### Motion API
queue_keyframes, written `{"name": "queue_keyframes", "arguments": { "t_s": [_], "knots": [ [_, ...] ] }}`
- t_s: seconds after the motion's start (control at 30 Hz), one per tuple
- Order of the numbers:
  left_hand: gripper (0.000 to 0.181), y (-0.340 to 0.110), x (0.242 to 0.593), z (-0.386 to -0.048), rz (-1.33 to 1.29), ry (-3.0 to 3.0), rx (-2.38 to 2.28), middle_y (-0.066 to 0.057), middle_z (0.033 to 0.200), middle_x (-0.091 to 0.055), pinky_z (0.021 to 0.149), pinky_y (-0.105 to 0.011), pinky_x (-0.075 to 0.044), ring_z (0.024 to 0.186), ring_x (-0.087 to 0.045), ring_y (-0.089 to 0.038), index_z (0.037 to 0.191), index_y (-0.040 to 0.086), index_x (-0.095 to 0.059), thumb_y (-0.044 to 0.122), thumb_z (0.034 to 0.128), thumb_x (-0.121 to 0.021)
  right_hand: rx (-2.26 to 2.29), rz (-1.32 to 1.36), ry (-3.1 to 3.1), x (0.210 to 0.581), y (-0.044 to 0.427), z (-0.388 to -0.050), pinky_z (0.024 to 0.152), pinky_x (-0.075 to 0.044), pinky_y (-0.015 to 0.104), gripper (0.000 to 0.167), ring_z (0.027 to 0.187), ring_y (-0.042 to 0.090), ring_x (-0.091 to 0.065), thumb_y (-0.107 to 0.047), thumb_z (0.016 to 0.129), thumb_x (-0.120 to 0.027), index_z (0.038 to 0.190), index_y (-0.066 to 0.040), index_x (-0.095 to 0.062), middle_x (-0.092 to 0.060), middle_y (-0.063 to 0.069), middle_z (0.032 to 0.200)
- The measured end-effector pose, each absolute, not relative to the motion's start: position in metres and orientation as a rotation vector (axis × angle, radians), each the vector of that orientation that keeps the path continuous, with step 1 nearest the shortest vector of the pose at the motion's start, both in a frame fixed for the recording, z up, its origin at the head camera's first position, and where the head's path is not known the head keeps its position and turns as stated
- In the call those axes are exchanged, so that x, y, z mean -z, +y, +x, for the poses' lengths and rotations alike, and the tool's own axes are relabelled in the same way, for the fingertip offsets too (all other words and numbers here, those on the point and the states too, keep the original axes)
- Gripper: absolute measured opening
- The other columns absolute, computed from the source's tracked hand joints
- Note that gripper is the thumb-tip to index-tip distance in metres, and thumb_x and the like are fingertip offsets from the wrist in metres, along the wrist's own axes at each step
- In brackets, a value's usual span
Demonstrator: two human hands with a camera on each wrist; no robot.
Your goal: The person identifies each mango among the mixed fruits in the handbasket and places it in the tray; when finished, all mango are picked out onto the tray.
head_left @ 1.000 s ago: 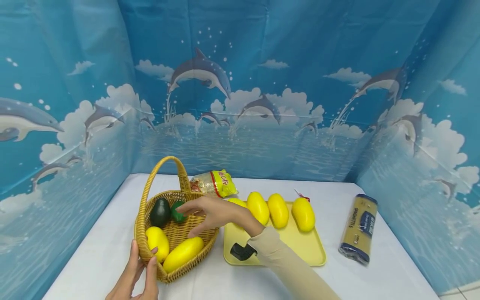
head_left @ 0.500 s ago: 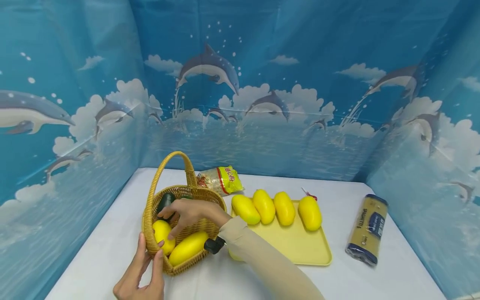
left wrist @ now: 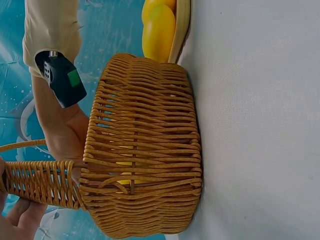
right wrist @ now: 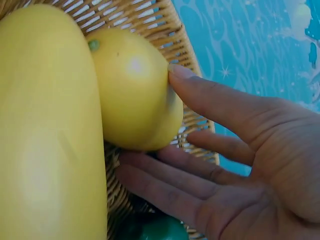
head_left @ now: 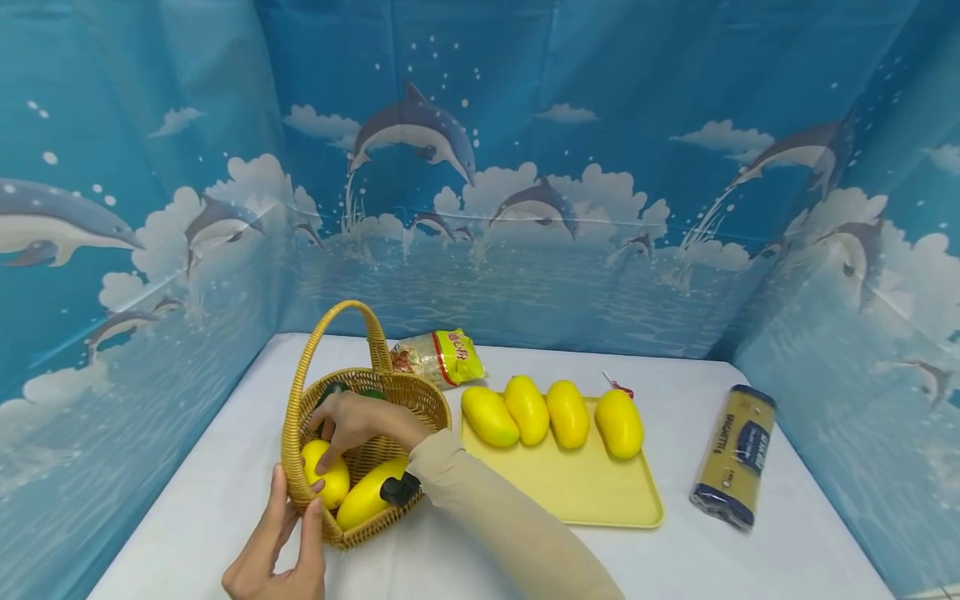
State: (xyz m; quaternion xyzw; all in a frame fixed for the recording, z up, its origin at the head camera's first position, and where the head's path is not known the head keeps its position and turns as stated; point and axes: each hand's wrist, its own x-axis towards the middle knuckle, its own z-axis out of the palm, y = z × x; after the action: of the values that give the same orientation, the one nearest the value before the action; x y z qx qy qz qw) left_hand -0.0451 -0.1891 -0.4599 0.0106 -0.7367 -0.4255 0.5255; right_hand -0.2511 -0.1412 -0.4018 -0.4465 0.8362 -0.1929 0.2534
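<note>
A wicker basket (head_left: 405, 392) with a tall hooped handle stands at the left of the table. My left hand (head_left: 281, 542) pinches its near left side at the foot of the handle, thumb toward me. Inside the basket my right hand (head_left: 358, 417) holds a yellow mango (head_left: 332, 483) at the left wall. In the right wrist view the thumb presses one side of that mango (right wrist: 132, 90) and the fingers reach under the other. A second mango (head_left: 363, 504) lies beside it. Behind the right hand, a dark avocado (head_left: 330, 389) and a green item (head_left: 371, 393) are mostly covered.
Right of the basket, a yellow tray (head_left: 570, 492) bears several mangoes (head_left: 567, 414) along its back edge. A noodle bag (head_left: 442, 358) lies behind the basket. A spaghetti pack (head_left: 735, 457) is at the far right, and a small red-and-white item (head_left: 619, 387) lies behind the tray.
My right hand has moved left and down into the basket, from above its middle to the mango by the left wall. The left hand keeps its hold on the basket.
</note>
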Motion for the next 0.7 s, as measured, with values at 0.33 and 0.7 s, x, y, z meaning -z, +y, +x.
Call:
{"name": "queue_keyframes", "arguments": {
  "t_s": [0.33, 0.7],
  "knots": [
    [0.09, -0.192, 0.462, -0.048, 0.006, -1.751, 1.012, -0.024, 0.126, -0.072, 0.09, -0.013, -0.058, 0.109, -0.072, 0.005, 0.149, -0.002, -0.058, -0.037, 0.0686, -0.076, 0.366, -1.05, 2.441, 0.401, -0.156, -0.239, 0.078, -0.055, 0.016, 0.07, 0.105, 0.005, -0.063, -0.048, 0.08, -0.097, 0.14, -0.022, -0.073, -0.067, -0.008, 0.138],
    [0.088, -0.191, 0.461, -0.046, 0.024, -1.768, 1.013, -0.031, 0.122, -0.073, 0.091, -0.012, -0.058, 0.109, -0.072, 0.005, 0.15, -0.001, -0.058, -0.035, 0.0715, -0.077, 0.525, -0.948, 2.316, 0.409, -0.144, -0.245, 0.069, -0.063, 0.018, 0.068, 0.073, 0.008, -0.075, -0.041, 0.082, -0.096, 0.141, -0.016, -0.072, -0.075, -0.004, 0.115]
  ]
}}
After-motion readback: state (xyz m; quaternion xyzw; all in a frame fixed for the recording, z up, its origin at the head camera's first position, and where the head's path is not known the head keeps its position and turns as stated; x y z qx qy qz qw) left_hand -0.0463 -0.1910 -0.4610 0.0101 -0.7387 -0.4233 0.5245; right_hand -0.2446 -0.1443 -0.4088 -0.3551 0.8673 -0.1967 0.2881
